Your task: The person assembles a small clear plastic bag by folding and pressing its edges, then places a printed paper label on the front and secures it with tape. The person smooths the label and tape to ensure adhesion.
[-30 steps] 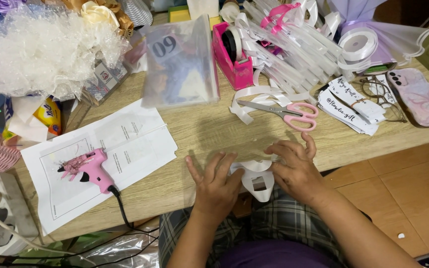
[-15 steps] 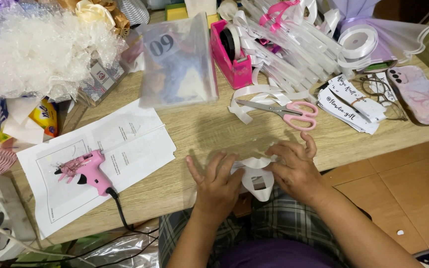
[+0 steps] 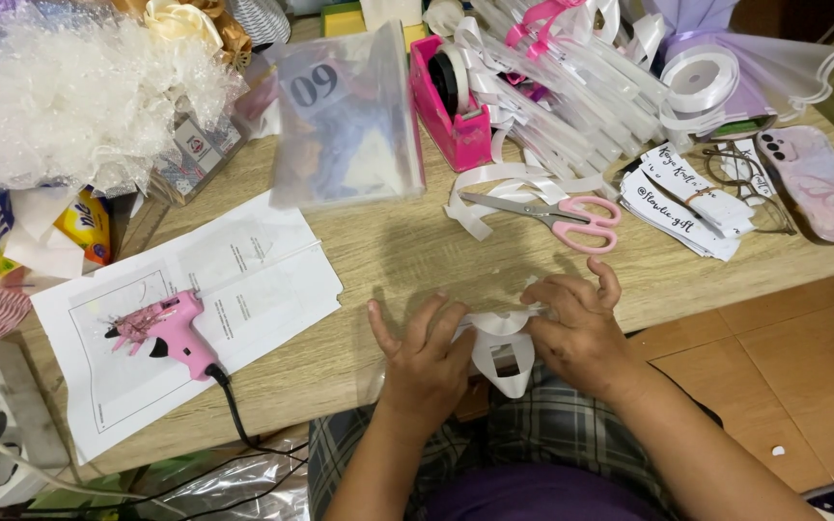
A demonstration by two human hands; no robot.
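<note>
A looped piece of white ribbon (image 3: 501, 349) lies at the near edge of the wooden table (image 3: 398, 251), partly hanging over it. My left hand (image 3: 427, 359) presses on its left side with fingers spread. My right hand (image 3: 576, 323) pinches and holds its right side. Both hands sit close together over the ribbon, above my plaid-clad lap.
Pink-handled scissors (image 3: 557, 214) lie just beyond my right hand. A pink glue gun (image 3: 168, 330) rests on white paper sheets (image 3: 195, 309) at the left. A pink tape dispenser (image 3: 451, 106), a clear plastic bag (image 3: 345, 125), ribbon rolls (image 3: 697, 77), tags (image 3: 687, 198) and a phone (image 3: 822, 178) crowd the back.
Both hands stay on the ribbon piece; my fingers have shifted only slightly. Nothing else has moved.
</note>
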